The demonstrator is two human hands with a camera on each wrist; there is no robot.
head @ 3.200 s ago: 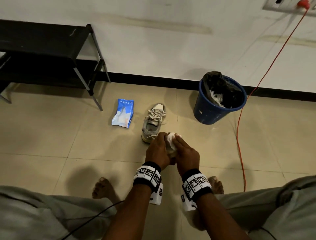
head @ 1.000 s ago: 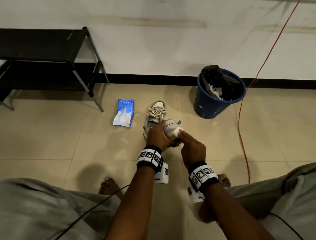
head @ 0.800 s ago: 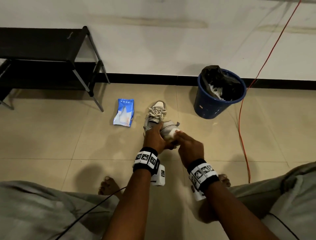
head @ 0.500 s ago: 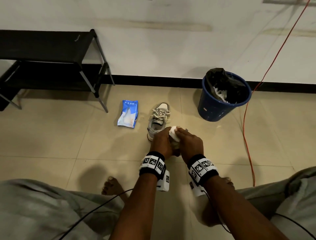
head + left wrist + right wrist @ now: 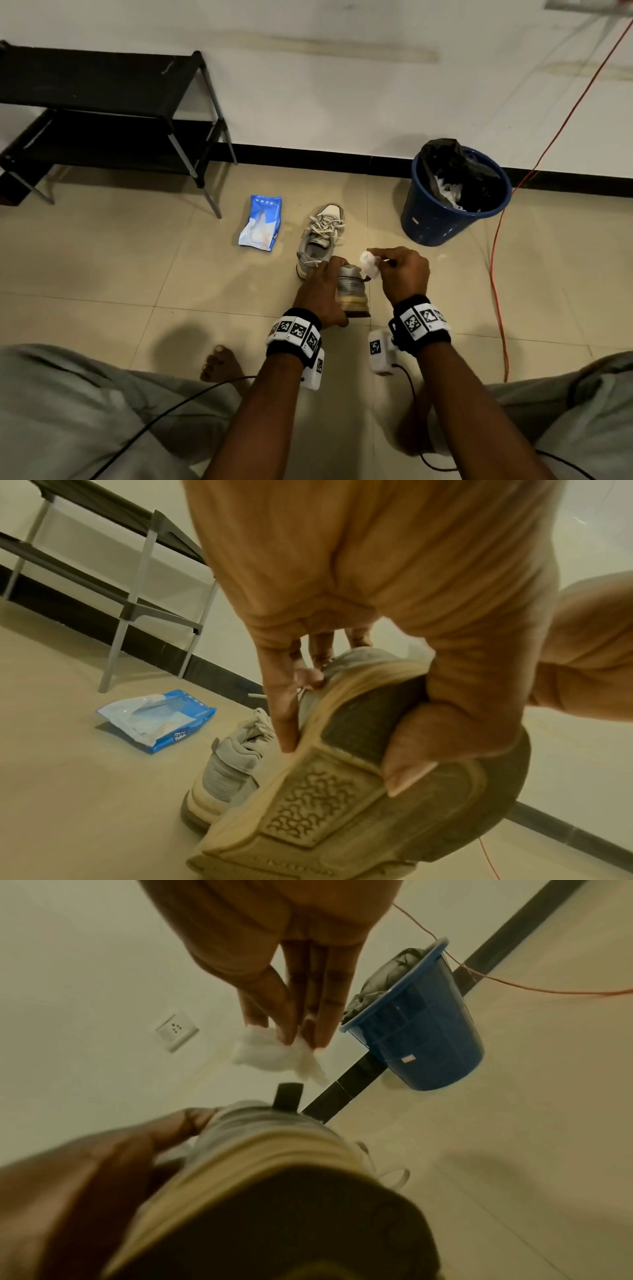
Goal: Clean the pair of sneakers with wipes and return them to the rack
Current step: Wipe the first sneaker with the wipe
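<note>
My left hand (image 5: 320,291) grips a grey sneaker (image 5: 352,291) above the floor, its worn tan sole (image 5: 342,804) turned toward me with the thumb across it. My right hand (image 5: 400,270) pinches a crumpled white wipe (image 5: 369,263) in its fingertips (image 5: 294,1037), held just clear of the shoe's heel end. The second grey sneaker (image 5: 320,236) with pale laces stands on the tiles right behind the held one. A blue wipes pack (image 5: 262,222) lies open to its left. The black shoe rack (image 5: 102,113) stands at the wall, far left, its shelves bare where they show.
A blue bin (image 5: 452,202) with a black liner and used wipes sits at the wall to the right. An orange cable (image 5: 496,274) runs down the wall and across the floor beside it. My bare foot (image 5: 221,368) and knees frame the near floor.
My right hand has lifted the wipe off the held sneaker and drawn it a little to the right. The left hand keeps its hold on the shoe, and its heel now shows.
</note>
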